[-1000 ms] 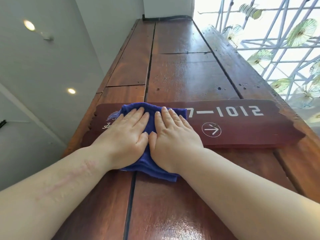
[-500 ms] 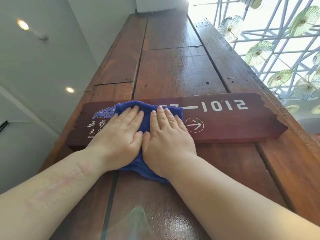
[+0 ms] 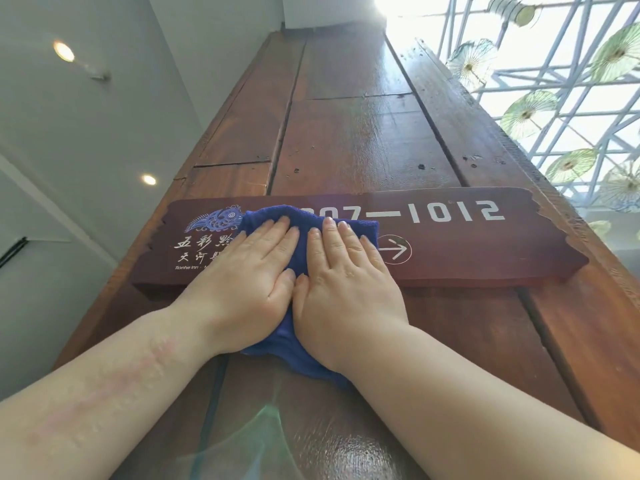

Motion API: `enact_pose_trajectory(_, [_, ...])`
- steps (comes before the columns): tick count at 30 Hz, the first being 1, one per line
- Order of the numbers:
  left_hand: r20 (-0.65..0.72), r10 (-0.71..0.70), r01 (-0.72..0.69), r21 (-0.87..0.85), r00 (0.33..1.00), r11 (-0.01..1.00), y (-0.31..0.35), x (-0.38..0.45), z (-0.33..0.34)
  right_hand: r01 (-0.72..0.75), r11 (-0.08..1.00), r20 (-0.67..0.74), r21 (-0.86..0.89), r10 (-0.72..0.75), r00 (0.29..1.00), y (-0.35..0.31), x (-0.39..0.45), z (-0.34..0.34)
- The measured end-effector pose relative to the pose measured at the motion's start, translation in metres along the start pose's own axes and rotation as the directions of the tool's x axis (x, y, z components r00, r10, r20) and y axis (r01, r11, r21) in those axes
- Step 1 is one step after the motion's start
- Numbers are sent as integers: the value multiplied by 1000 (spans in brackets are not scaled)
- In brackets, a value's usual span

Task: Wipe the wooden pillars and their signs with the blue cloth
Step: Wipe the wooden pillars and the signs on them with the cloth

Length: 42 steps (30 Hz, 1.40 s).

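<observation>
A tall wooden pillar (image 3: 360, 140) of brown planks rises in front of me. Across it hangs a dark red sign (image 3: 485, 251) with white numbers, an arrow and white characters at its left end. A blue cloth (image 3: 301, 230) lies flat on the sign's middle and hangs below its lower edge. My left hand (image 3: 249, 282) and my right hand (image 3: 343, 285) press side by side on the cloth, fingers flat and pointing up. The hands hide most of the cloth and part of the sign's lettering.
A grey wall (image 3: 90, 140) with round ceiling lights (image 3: 63, 51) is on the left. To the right is a bright window lattice (image 3: 568, 77) hung with green paper umbrellas (image 3: 526, 114).
Both hands and the cloth have shifted right along the sign, uncovering the emblem and characters at its left end and covering more of the numbers. The view has tilted a little.
</observation>
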<state>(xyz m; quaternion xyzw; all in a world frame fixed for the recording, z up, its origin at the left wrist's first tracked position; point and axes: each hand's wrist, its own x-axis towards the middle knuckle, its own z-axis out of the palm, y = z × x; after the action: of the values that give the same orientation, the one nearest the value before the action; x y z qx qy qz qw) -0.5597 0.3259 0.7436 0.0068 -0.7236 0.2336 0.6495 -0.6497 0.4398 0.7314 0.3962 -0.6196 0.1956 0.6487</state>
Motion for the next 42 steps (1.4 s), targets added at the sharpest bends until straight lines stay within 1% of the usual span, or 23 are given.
enact_pose_trajectory(3, [37,-68,71,-89,997,993,-4,25,-6,-15,1000,55,4,15,998,4,28,-8])
enact_pose_trajectory(6, [66,-108,112,-67,992,991,-7,44,-10,-29,999,117,-21,31,993,8,50,-19])
enact_pose_trajectory(9, [55,-106,107,-15,993,994,-6,54,-9,-24,998,144,-57,32,989,15,60,-24])
enact_pose_trajectory(13, [69,-104,104,10,992,995,6,61,-4,-53,982,180,-181,86,980,27,57,-32])
enact_pose_trajectory(16, [69,-105,104,24,992,994,23,69,2,-73,961,168,-267,121,978,41,52,-41])
enact_pose_trajectory(20, [55,-73,73,14,996,997,52,79,10,-98,936,144,-338,155,977,66,41,-50])
enact_pose_trajectory(22, [46,-44,42,38,998,998,66,82,16,-107,944,112,-311,148,983,82,33,-50])
enact_pose_trajectory(28, [66,-16,12,64,998,998,97,85,28,-154,982,21,-108,157,987,115,0,-44])
enact_pose_trajectory(31, [43,21,-23,61,999,998,105,74,32,-172,980,-31,-96,169,985,120,-16,-37])
enact_pose_trajectory(35, [5,97,-97,74,995,993,113,47,36,-141,983,-97,-115,130,987,117,-48,-27])
enact_pose_trajectory(39, [14,148,-148,130,989,980,119,40,38,-126,991,-72,-54,123,990,124,-57,-32])
enact_pose_trajectory(42, [60,153,-158,95,986,983,132,59,40,-195,981,-34,-21,194,980,141,-41,-41])
